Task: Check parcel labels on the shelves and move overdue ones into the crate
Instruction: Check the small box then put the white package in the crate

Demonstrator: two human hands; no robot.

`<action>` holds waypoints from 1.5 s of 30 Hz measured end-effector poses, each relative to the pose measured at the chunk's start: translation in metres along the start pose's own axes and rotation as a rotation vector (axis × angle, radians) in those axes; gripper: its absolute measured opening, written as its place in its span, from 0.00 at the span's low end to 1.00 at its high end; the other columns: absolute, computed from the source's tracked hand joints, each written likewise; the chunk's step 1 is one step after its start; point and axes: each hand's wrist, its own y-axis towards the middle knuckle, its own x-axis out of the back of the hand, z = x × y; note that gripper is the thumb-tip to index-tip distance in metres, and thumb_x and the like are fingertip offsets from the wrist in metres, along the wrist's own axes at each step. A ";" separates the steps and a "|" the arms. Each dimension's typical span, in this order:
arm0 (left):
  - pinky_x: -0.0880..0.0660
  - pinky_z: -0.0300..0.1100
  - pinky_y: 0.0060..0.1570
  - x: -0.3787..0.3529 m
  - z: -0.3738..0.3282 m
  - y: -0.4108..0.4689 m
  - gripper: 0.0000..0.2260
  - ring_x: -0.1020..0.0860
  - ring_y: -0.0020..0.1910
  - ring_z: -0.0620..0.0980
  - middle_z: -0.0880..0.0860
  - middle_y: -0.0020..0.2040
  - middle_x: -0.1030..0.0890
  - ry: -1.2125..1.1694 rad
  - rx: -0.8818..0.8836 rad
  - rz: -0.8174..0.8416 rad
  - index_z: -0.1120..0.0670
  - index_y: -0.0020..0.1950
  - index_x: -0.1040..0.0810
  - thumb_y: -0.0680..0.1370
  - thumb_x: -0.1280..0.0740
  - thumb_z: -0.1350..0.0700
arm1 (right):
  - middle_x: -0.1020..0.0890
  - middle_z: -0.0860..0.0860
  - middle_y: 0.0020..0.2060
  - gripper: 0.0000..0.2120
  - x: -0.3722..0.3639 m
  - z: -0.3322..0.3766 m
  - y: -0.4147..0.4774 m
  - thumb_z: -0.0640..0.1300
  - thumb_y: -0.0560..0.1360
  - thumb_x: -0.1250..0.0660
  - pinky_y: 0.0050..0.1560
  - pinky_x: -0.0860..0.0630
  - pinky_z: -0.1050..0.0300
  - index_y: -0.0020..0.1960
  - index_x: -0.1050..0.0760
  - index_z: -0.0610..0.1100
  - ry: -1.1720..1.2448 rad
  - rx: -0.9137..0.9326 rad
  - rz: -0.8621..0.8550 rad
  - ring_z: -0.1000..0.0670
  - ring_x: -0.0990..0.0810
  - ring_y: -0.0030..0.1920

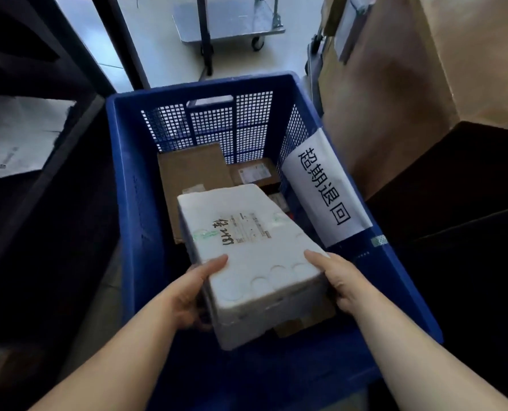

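Both hands are gripping the white foam parcel [246, 250] over the blue crate [128, 179] at the frame's centre: the left hand [187, 295] is curling closed round its near left corner, thumb lying on top; the right hand [341, 280] is clasping the near right edge the same way; the parcel is tilting down into the crate, its label [248, 228] facing up, above cardboard parcels [193, 173] already lying inside; a white sign [323, 191] is hanging on the crate's right wall; judging by this, several overdue parcels are in, this one is nearly placed, and the dark shelves [39, 143] at left are probably awaiting further checking.
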 end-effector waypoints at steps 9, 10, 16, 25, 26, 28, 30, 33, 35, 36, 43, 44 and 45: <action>0.28 0.62 0.55 0.023 0.028 0.040 0.24 0.23 0.53 0.64 0.65 0.54 0.21 0.030 0.265 -0.084 0.57 0.55 0.25 0.74 0.35 0.37 | 0.17 0.46 0.44 0.11 -0.018 -0.026 0.021 0.51 0.74 0.30 0.40 0.23 0.53 0.47 0.24 0.43 -0.220 -0.195 0.072 0.46 0.19 0.42; 0.27 0.61 0.52 0.025 0.029 0.046 0.24 0.23 0.52 0.63 0.64 0.53 0.21 0.025 0.263 -0.093 0.57 0.56 0.25 0.75 0.36 0.37 | 0.17 0.46 0.44 0.12 -0.022 -0.028 0.024 0.51 0.74 0.29 0.39 0.23 0.53 0.49 0.24 0.42 -0.221 -0.204 0.073 0.46 0.19 0.42; 0.23 0.57 0.49 0.042 0.048 0.099 0.16 0.20 0.47 0.61 0.61 0.50 0.18 0.016 0.147 -0.214 0.59 0.55 0.23 0.79 0.37 0.47 | 0.19 0.45 0.46 0.26 -0.052 -0.058 0.063 0.48 0.73 0.27 0.31 0.26 0.57 0.66 0.31 0.39 -0.207 -0.255 0.073 0.47 0.20 0.40; 0.22 0.51 0.52 0.073 0.083 0.201 0.13 0.19 0.49 0.59 0.61 0.53 0.19 0.137 0.007 -0.398 0.66 0.60 0.24 0.79 0.36 0.59 | 0.21 0.41 0.60 0.27 -0.098 -0.126 0.145 0.47 0.72 0.27 0.54 0.20 0.44 0.67 0.29 0.38 -0.335 -0.316 0.066 0.41 0.20 0.55; 0.22 0.50 0.51 0.074 0.087 0.209 0.13 0.20 0.48 0.59 0.61 0.54 0.19 0.147 0.018 -0.398 0.66 0.60 0.24 0.79 0.36 0.59 | 0.20 0.41 0.59 0.24 -0.101 -0.130 0.150 0.45 0.72 0.27 0.55 0.21 0.46 0.64 0.28 0.37 -0.369 -0.315 0.066 0.42 0.20 0.54; 0.23 0.49 0.50 0.078 0.098 0.227 0.12 0.20 0.47 0.57 0.61 0.55 0.19 0.147 0.042 -0.402 0.65 0.60 0.23 0.79 0.36 0.61 | 0.20 0.41 0.58 0.20 -0.105 -0.142 0.163 0.42 0.73 0.28 0.52 0.22 0.50 0.62 0.26 0.36 -0.420 -0.313 0.051 0.42 0.20 0.52; 0.22 0.52 0.52 0.079 0.108 0.243 0.11 0.20 0.47 0.58 0.62 0.57 0.19 0.106 0.073 -0.409 0.64 0.60 0.23 0.78 0.36 0.66 | 0.20 0.41 0.59 0.20 -0.108 -0.154 0.175 0.39 0.72 0.28 0.54 0.23 0.50 0.63 0.26 0.36 -0.480 -0.288 0.017 0.42 0.21 0.55; 0.24 0.54 0.53 0.083 0.115 0.263 0.12 0.22 0.47 0.58 0.64 0.56 0.20 0.023 0.120 -0.411 0.65 0.59 0.23 0.77 0.38 0.71 | 0.21 0.43 0.59 0.21 -0.112 -0.172 0.188 0.37 0.71 0.28 0.50 0.25 0.54 0.63 0.28 0.39 -0.518 -0.262 -0.008 0.45 0.23 0.52; 0.26 0.52 0.52 0.086 0.122 0.275 0.12 0.23 0.47 0.57 0.62 0.52 0.20 0.002 0.132 -0.440 0.67 0.57 0.23 0.77 0.39 0.73 | 0.23 0.43 0.61 0.24 -0.117 -0.182 0.193 0.37 0.71 0.27 0.51 0.26 0.54 0.65 0.30 0.39 -0.560 -0.266 0.000 0.44 0.24 0.57; 0.26 0.52 0.52 0.087 0.125 0.280 0.11 0.23 0.46 0.57 0.62 0.50 0.21 0.009 0.142 -0.462 0.66 0.55 0.23 0.77 0.40 0.74 | 0.23 0.42 0.62 0.26 -0.119 -0.187 0.197 0.37 0.71 0.27 0.53 0.26 0.54 0.66 0.31 0.39 -0.595 -0.266 0.009 0.43 0.24 0.59; 0.27 0.44 0.38 0.083 0.126 0.297 0.10 0.26 0.36 0.55 0.62 0.47 0.22 0.005 0.064 -0.510 0.61 0.47 0.27 0.77 0.46 0.71 | 0.25 0.43 0.66 0.19 -0.129 -0.191 0.203 0.35 0.79 0.42 0.63 0.29 0.56 0.69 0.29 0.36 -0.551 -0.245 0.085 0.42 0.26 0.65; 0.29 0.42 0.35 0.079 0.122 0.295 0.10 0.27 0.35 0.54 0.60 0.45 0.23 0.008 0.069 -0.496 0.61 0.47 0.28 0.78 0.46 0.70 | 0.25 0.43 0.66 0.19 -0.130 -0.189 0.201 0.34 0.79 0.42 0.63 0.29 0.57 0.70 0.31 0.36 -0.512 -0.235 0.087 0.42 0.26 0.65; 0.31 0.40 0.33 0.076 0.116 0.290 0.09 0.27 0.35 0.53 0.58 0.43 0.24 0.006 0.064 -0.480 0.60 0.48 0.28 0.78 0.46 0.69 | 0.27 0.43 0.68 0.21 -0.130 -0.185 0.199 0.35 0.79 0.41 0.65 0.29 0.54 0.71 0.33 0.36 -0.484 -0.214 0.083 0.42 0.27 0.66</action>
